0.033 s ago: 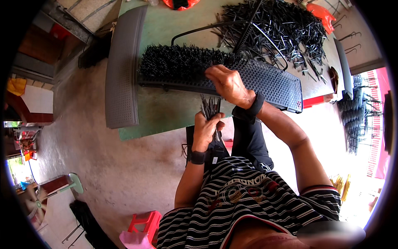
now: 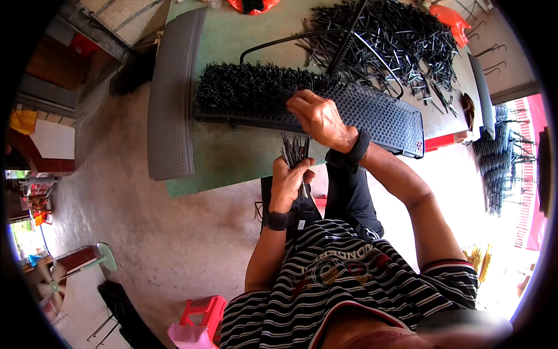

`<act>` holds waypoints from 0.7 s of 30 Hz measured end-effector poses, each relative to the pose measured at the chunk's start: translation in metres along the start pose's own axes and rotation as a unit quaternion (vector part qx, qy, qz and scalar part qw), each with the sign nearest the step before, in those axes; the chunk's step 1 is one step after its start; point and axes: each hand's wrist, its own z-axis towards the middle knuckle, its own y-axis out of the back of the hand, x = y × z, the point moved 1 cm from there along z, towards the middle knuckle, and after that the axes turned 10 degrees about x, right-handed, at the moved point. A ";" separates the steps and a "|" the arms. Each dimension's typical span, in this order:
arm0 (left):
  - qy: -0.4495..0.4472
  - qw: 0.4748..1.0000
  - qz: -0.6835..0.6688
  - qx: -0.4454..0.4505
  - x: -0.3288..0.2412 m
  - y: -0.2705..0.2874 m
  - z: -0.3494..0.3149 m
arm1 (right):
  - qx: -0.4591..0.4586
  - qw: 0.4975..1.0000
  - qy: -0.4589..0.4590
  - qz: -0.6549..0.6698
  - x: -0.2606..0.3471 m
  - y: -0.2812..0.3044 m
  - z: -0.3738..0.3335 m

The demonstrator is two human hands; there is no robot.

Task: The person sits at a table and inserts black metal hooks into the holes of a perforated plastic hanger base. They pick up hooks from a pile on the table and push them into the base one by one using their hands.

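My left hand (image 2: 289,181) is closed around a bunch of thin black strips (image 2: 295,149), their tips fanning up just below the table edge. Above it, my right hand (image 2: 319,119) has its fingers pinched together at the front of a long black perforated panel (image 2: 378,113); whatever is between the fingertips is hidden. The panel's left part is thick with upright black tufts (image 2: 250,84), which end near my right hand. To the right its honeycomb holes are bare. A black wire frame (image 2: 273,42) rises behind the panel.
The panel lies on a green table (image 2: 224,157). A large heap of loose black strips (image 2: 395,43) covers the back right. At the left edge stands a grey perforated sheet (image 2: 171,99). An orange plastic bag (image 2: 451,24) sits behind the heap. A red stool (image 2: 203,314) stands on the floor.
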 end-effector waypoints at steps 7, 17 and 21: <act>-0.031 0.996 0.083 -0.020 0.007 -0.002 0.005 | 0.160 0.972 -0.127 0.116 0.013 0.022 -0.006; -0.015 0.998 0.049 0.037 0.020 -0.002 0.010 | -0.098 0.843 -0.263 0.459 -0.007 0.032 -0.010; 0.002 0.999 0.034 0.017 0.018 0.000 0.006 | -0.146 0.898 -0.210 0.359 0.001 0.027 -0.006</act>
